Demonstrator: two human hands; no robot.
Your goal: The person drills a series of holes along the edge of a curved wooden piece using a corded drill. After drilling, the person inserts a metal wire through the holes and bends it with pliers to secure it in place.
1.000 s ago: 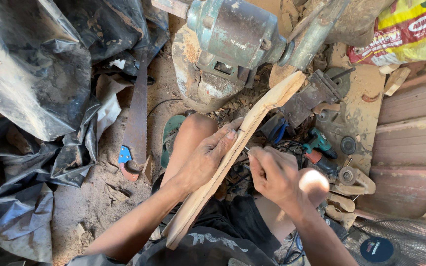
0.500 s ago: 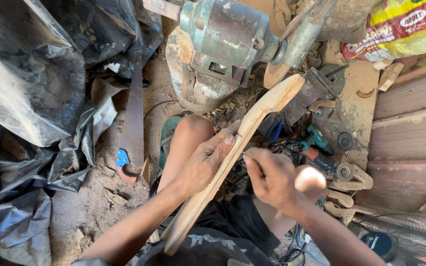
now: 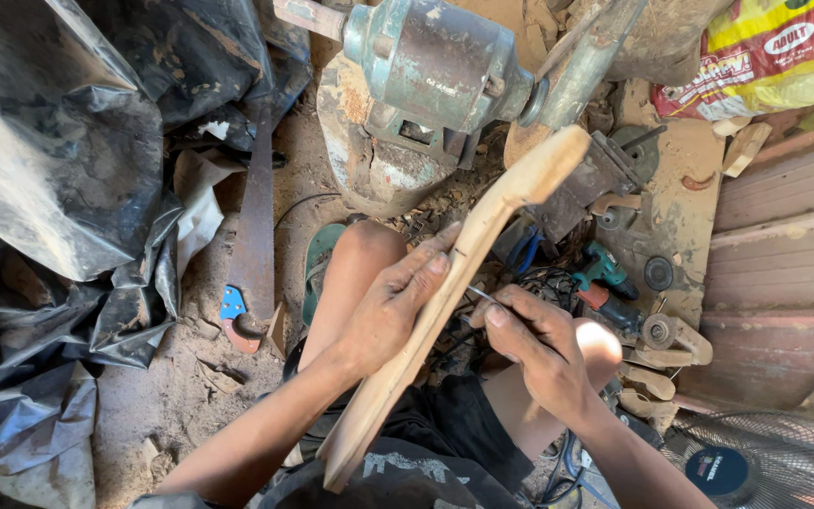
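Note:
A long, pale wooden piece (image 3: 482,236) with a rounded, spoon-like top runs diagonally from my lap up toward the motor. My left hand (image 3: 390,303) grips its middle, fingers wrapped over the edge. My right hand (image 3: 534,344) pinches a thin, dark metal tool (image 3: 482,295) whose tip touches the right edge of the wood. Both knees show beneath the hands; I sit on the dirt floor.
A green bench motor (image 3: 431,61) on a rusty base stands just ahead. A handsaw with a blue handle (image 3: 249,245) lies left on the dirt. Black plastic sheeting (image 3: 58,160) fills the left. Tools, discs and a small drill (image 3: 605,273) clutter the right; a fan (image 3: 756,462) is bottom right.
The view has shifted slightly. My right hand has moved a little along the wood's edge with the thin tool; my left hand keeps its grip.

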